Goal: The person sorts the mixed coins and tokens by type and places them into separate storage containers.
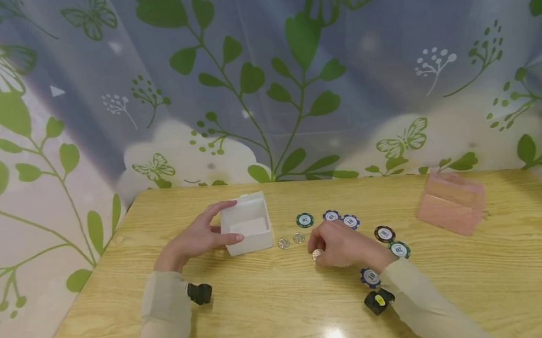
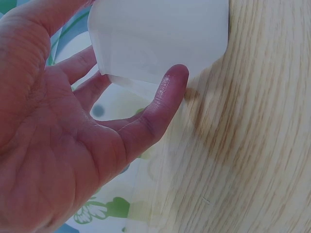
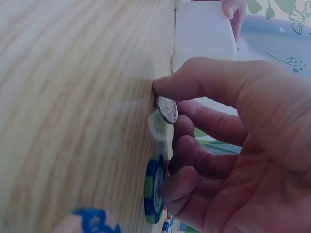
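Right grip (image 1: 339, 243) curls, pinching coin (image 1: 317, 254); left (image 1: 199, 240) spans box (image 1: 255, 242).

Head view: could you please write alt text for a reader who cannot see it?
The right hand pinches a coin at a wooden table while the left hand holds an open white box. Two more coins lie right of the box; numbered poker chips are scattered near the right hand, and a pink pouch lies farther right.

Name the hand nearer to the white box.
Left. The left hand grips the white box from its left side; the right hand is off to the box's right, beyond two coins, pinching a third coin.
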Demonstrator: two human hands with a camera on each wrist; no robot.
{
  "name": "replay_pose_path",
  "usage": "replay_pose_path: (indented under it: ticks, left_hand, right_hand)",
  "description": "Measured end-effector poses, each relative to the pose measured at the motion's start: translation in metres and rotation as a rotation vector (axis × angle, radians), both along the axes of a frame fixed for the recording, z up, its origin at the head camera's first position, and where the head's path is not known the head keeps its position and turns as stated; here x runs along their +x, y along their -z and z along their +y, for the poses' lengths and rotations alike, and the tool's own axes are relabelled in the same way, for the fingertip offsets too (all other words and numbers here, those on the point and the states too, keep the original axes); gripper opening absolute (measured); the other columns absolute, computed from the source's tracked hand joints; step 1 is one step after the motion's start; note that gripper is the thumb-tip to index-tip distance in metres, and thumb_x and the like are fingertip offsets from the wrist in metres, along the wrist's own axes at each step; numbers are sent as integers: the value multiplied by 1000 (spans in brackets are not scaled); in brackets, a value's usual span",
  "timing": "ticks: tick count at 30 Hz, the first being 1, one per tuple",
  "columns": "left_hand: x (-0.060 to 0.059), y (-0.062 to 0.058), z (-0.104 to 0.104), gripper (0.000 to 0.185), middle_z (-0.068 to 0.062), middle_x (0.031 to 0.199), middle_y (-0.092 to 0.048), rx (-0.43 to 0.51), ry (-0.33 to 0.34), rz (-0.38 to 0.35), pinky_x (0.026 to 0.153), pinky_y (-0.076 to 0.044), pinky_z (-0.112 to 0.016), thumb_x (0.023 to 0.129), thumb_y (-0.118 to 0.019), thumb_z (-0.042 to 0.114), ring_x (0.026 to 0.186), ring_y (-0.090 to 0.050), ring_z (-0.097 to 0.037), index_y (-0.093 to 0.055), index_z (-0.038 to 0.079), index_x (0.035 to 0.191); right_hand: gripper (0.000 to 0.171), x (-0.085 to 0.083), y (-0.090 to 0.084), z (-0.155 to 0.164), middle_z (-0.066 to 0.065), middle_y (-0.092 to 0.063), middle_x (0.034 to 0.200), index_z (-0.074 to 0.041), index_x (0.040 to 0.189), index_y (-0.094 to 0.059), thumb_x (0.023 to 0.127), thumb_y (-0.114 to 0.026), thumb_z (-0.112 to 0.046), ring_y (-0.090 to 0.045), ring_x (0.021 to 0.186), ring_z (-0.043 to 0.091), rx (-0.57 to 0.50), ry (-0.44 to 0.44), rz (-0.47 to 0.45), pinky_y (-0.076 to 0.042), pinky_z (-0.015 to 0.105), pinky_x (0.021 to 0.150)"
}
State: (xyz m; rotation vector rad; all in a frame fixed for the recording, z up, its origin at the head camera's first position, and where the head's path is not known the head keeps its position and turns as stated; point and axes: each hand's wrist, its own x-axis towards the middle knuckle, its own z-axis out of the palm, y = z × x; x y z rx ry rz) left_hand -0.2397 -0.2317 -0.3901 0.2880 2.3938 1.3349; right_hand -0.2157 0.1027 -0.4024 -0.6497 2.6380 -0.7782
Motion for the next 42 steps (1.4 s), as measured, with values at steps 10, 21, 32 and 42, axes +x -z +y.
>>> replay_pose_path:
  ticks: [10, 21, 32, 42]
  left_hand:
    - [-2, 3, -2, 88, -15, 158, -31, -9, 1, 1, 87, -55, -40, 91, -80, 33, 130, -57, -42, -28, 26, 161]
    - [-3, 3, -1, 88, -15, 160, -30, -17, 0, 9, 88, -55, -40, 90, -80, 34, 132, -56, -43, -28, 27, 161]
    - [-2, 4, -1, 87, -14, 159, -30, -11, -5, 5, 87, -55, -40, 90, -80, 32, 131, -56, -42, -30, 26, 161]
    - [-2, 3, -1, 87, -15, 159, -31, -1, -8, -4, 90, -55, -41, 90, -80, 31, 132, -56, -43, -29, 26, 161]
  right_hand:
    - [14, -2, 5, 12, -7, -63, 78, -21, 85, -72, 85, -79, -9, -55, 74, 10, -77, -85, 75, -46, 31, 73]
    - [10, -2, 7, 15, -7, -65, 72, -19, 87, -76, 87, -81, -10, -58, 67, 9, -148, -76, 78, -46, 26, 65]
    - [7, -6, 10, 17, -6, -67, 75, -18, 89, -77, 88, -80, -12, -59, 67, 9, -234, -50, 55, -47, 25, 62]
    - [7, -9, 12, 18, -1, -69, 83, -16, 95, -77, 89, -78, -12, -62, 70, 15, -320, 47, 5, -51, 27, 58]
